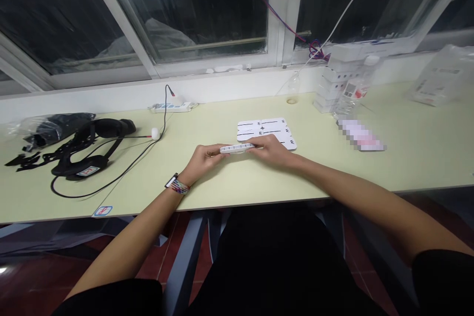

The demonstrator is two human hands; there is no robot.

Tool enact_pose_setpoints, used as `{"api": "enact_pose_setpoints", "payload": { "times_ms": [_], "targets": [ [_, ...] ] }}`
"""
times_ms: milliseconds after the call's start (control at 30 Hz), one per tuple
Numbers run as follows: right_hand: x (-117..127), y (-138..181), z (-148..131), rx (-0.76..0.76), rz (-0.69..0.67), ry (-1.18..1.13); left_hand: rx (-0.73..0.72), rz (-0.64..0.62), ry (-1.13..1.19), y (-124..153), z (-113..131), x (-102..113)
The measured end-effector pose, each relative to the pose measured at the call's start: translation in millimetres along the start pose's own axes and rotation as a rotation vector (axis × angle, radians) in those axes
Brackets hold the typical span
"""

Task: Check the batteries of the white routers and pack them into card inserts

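The long pale yellow-green table (407,158) runs under dark windows, its ends cut off at both sides. At nine o'clock lies a black strapped headset with a looping cable (89,150); what sits in the clear bag behind it is hard to make out. At two o'clock a stack of small white boxes (333,90) stands partly veiled by plastic, with a blurred patch just beside it. At centre lies a flat white sheet with black slits (264,131). Just in front of it, the left hand (202,158) and right hand (272,150) each pinch one end of a thin white slotted strip (237,148), held level just above the table; the right fingers hide its far end.
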State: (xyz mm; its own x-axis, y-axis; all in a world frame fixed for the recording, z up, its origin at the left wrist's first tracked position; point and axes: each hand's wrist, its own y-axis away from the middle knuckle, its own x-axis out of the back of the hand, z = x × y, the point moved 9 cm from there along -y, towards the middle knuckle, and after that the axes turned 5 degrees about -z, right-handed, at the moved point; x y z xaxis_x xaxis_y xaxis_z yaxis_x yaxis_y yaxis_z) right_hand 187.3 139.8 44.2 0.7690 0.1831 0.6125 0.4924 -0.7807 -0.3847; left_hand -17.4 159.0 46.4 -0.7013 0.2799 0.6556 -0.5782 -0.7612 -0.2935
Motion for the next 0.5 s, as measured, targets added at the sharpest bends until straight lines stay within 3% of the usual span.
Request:
{"api": "enact_pose_setpoints", "payload": {
  "times_ms": [133,333,500],
  "targets": [
    [0,0,0,-0.037,-0.037,-0.045,0.072,-0.018,0.128,-1,-4,-2],
    [0,-6,2,-0.058,-0.029,-0.159,0.119,0.065,0.318,-4,-2,3],
    [-4,-10,-16,0.117,0.022,0.205,0.178,0.077,0.366,-8,-16,1]
  ]
}}
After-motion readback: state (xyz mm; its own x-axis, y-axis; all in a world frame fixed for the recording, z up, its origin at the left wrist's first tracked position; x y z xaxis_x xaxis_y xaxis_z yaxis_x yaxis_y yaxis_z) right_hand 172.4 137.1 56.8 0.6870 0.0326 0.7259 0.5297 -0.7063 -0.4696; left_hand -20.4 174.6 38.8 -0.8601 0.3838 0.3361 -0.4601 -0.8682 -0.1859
